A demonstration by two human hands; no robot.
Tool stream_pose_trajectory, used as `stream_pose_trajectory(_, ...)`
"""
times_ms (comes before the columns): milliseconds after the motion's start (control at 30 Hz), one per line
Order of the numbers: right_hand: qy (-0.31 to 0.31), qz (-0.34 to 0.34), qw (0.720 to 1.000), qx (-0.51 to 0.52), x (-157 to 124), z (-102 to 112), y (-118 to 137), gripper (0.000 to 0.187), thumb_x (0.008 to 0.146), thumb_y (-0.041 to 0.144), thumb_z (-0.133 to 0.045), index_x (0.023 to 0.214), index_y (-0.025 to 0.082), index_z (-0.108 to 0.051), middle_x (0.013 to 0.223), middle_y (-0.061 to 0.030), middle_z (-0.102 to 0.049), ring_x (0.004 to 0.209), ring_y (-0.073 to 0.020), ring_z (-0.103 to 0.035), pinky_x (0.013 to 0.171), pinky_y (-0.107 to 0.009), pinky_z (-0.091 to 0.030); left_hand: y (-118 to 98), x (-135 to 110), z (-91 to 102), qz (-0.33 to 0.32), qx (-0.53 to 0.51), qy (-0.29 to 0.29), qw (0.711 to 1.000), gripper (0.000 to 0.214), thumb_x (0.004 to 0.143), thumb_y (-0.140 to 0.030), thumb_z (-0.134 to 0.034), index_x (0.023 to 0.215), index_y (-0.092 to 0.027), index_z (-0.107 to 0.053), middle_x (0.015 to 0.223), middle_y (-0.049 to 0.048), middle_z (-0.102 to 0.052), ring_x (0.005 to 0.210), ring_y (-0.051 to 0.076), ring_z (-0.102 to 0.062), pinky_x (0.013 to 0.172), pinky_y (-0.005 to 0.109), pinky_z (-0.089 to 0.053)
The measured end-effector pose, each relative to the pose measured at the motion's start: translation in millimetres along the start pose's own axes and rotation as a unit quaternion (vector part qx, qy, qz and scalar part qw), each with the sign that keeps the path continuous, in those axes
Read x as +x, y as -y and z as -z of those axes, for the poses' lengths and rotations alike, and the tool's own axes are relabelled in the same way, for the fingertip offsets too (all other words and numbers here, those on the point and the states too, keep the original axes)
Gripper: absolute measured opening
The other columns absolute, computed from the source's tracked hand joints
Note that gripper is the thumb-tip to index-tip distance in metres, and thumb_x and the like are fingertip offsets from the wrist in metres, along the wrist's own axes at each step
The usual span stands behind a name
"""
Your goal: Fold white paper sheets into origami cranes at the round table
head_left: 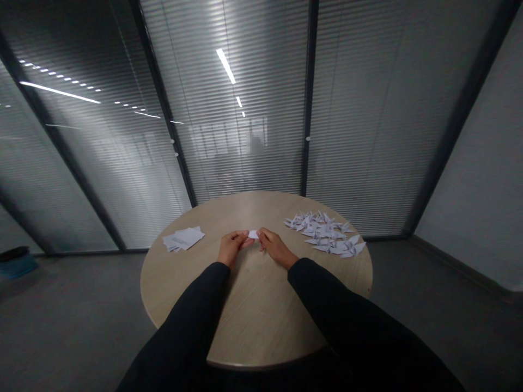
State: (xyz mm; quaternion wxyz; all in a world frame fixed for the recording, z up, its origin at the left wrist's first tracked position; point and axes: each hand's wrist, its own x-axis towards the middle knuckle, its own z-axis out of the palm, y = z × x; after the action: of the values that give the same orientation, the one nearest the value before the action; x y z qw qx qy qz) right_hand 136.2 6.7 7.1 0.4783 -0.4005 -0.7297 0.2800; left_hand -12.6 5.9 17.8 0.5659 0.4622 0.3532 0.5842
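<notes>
Room first: glass partition w/ slatted blinds (245, 152) straight ahead, grey floor (81, 310) all around, a blue tub w/ a dark top (16, 262) far off to my L by the glass. In the middle is the round wood-veneer desk (261, 310), its near edge right up against me, my black sleeves (196, 310) lying across it.

On the desk, R side: a big loose heap of folded paper cranes (322, 231), overlapping, wings sticking up every which way. L side: a small fanned stack of white paper slips (183, 238), well apart from the cranes. My hands sit btwn the two, about mid-desk, closer to the far edge than to me.

Smallest bit: a little white paper slip (253, 234), held up just off the desk, right at the centre of my grip. Its long axis looks to run roughly L–R, across my body, though it's too small here to be sure of any folds. L hand (232, 246) comes in from one end, R hand (275, 246) from the other, neither clearly nearer. Both grips are closed, fingertips pinching the slip from either side, the hands almost touching w/ only the paper showing btwn them.
</notes>
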Motion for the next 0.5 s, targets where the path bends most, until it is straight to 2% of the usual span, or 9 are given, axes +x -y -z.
stream_pose_trajectory(233, -0.016, 0.001, 1.000, -0.012, 0.0, 1.0, 5.9, 0.026, 0.087, 0.030, -0.034, 0.064, 0.019, -0.041, 0.058, 0.0041, -0.044, 0.052, -0.0097, -0.046, 0.050, -0.021, -0.035, 1.2, 0.9, 0.0, 0.000, -0.010, 0.033, 0.999, 0.021, 0.069, -0.029, -0.069, 0.074, -0.010, -0.064, 0.073, 0.0075, -0.070, 0.073, 0.017, -0.067, 0.082, 0.032, -0.050)
stream_pose_trajectory(367, -0.021, -0.013, 0.999, 0.020, 2.4, 3.2, 1.2, 0.029, 0.087, 0.035, -0.034, 0.065, 0.019, -0.044, 0.055, 0.0038, -0.046, 0.051, -0.0099, -0.046, 0.051, -0.022, -0.034, 1.7, 1.9, 0.3, -0.011, -0.010, 0.047, 0.999, 0.025, 0.068, -0.033, -0.069, 0.077, -0.010, -0.064, 0.078, 0.0082, -0.069, 0.076, 0.018, -0.066, 0.086, 0.035, -0.049)
stream_pose_trajectory(500, -0.031, -0.018, 0.996, 0.076, 3.5, 6.0, -3.6, 0.035, 0.086, 0.045, -0.034, 0.067, 0.018, -0.046, 0.055, 0.0037, -0.046, 0.049, -0.0100, -0.045, 0.050, -0.023, -0.035, 0.3, 0.1, -0.6, -0.062, 0.024, 0.090, 0.994, 0.039, 0.065, -0.031, -0.071, 0.098, -0.013, -0.062, 0.089, 0.0077, -0.068, 0.084, 0.018, -0.064, 0.086, 0.037, -0.047)
